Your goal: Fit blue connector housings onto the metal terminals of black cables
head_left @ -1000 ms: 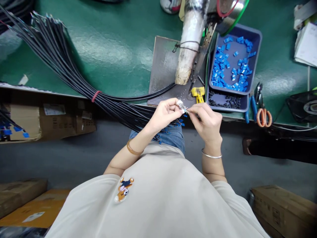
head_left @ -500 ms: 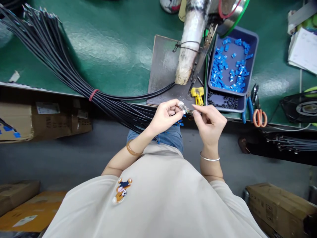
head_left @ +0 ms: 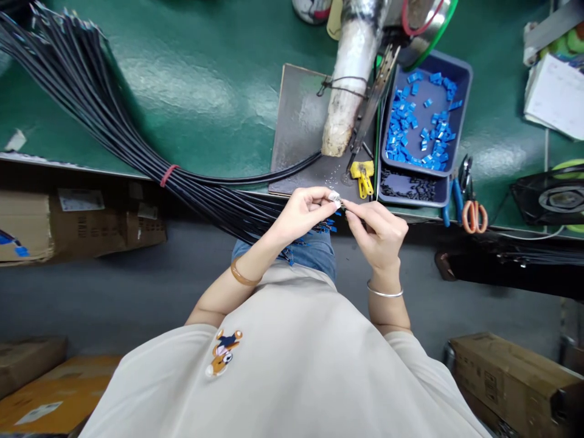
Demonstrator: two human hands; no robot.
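My left hand (head_left: 303,213) is closed in a pinch above the near edge of the bench, with white wrapping on its thumb and fingertip. Thin wire ends of a cable stick out between those fingers, mostly hidden. Meeting it from the right, my right hand (head_left: 378,228) is also pinched, its fingertips touching the wire ends; whatever small part it grips is too small to make out. Below and left of my left hand runs a bundle of black cables (head_left: 201,198) tied with a red band (head_left: 168,175). Blue connectors (head_left: 326,226) show at its near end.
A blue-grey tray (head_left: 464,91) of blue connectors overlaps a tray of small black parts (head_left: 408,185). A white-wrapped nozzle (head_left: 340,115) hangs over a dark board (head_left: 296,109), near a yellow tool (head_left: 362,176). Orange-handled scissors (head_left: 474,216) and blue-handled pliers (head_left: 456,201) lie right.
My right hand has moved left, bringing its fingertips against those of my left hand. The left hand keeps its pinch. The whole view has shifted slightly.
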